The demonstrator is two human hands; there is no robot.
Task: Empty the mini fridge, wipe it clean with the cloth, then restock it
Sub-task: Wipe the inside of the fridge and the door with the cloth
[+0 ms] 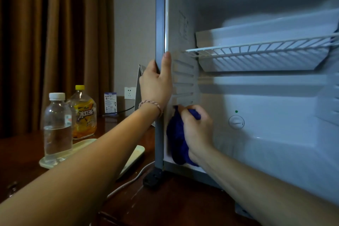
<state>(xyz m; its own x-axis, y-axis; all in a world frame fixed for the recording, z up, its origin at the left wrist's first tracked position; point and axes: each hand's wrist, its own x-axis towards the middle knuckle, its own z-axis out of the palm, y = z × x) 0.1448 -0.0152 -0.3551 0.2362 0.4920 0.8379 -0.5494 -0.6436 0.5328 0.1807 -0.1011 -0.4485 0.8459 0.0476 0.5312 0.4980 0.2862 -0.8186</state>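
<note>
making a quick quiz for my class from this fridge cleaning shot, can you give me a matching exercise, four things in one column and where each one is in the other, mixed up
Things
1. blue cloth
2. left hand
3. water bottle
4. wire shelf

Places
A. gripping the fridge's front left edge
B. standing on the pale tray outside the fridge
C. spanning the fridge interior, above the dial
D. held by the right hand against the lower left inner wall

Pairs: 1-D, 2-A, 3-B, 4-C

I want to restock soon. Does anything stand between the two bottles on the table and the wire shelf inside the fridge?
Only the arms: left hand holds the fridge's grey front edge; right hand presses the blue cloth inside.
</note>
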